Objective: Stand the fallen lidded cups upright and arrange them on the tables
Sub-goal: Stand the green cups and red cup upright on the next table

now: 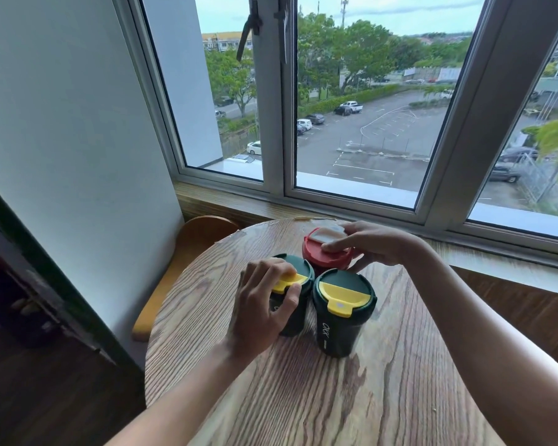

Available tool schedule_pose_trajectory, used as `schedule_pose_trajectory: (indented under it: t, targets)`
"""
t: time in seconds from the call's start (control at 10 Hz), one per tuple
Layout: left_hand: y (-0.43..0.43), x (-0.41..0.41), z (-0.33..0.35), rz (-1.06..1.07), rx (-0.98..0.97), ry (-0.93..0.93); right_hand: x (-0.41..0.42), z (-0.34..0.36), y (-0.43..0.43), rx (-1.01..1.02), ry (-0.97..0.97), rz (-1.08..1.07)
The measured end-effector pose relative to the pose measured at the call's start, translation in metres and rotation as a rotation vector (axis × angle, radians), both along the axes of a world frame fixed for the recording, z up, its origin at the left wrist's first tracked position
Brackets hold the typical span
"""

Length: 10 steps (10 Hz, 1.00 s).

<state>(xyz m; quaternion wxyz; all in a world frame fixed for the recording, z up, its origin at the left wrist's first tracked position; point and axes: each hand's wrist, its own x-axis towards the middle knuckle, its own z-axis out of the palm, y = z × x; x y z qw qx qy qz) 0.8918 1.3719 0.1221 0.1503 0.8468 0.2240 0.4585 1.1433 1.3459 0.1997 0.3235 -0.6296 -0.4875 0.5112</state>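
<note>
Three lidded cups stand upright, close together, on a round wooden table [303, 397]. My left hand [264, 304] grips the left dark green cup [298, 275] around its rim, fingers over the yellow lid flap. Behind it is a red cup [319, 257] with a white flap; my right hand [371, 244] wraps its far side, a fingertip resting on the lid. The front dark green cup [343, 312] with a yellow flap stands free, touched by neither hand.
A wooden chair [187, 252] sits tucked at the table's left, beside a white wall. A wooden window sill [239, 204] and large windows run behind the table. Dark wooden floor lies to the left.
</note>
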Motion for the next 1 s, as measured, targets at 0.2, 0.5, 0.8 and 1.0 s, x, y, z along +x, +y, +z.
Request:
schedule_pose_trajectory:
  t: [0.2, 0.5, 0.8, 1.0]
  targets:
    - [0.0, 0.0, -0.001, 0.007, 0.001, 0.002, -0.003, -0.001, -0.001, -0.009, -0.033, -0.007]
    - [-0.001, 0.001, 0.0, 0.013, -0.015, -0.002, -0.002, -0.003, -0.008, 0.035, -0.153, 0.008]
    - [-0.003, -0.001, 0.021, 0.046, -0.17, 0.044, -0.01, -0.013, -0.02, 0.151, -0.057, -0.111]
    - [0.007, 0.0, 0.039, 0.017, -0.306, -0.009, -0.026, -0.013, -0.042, 0.354, -0.178, -0.442]
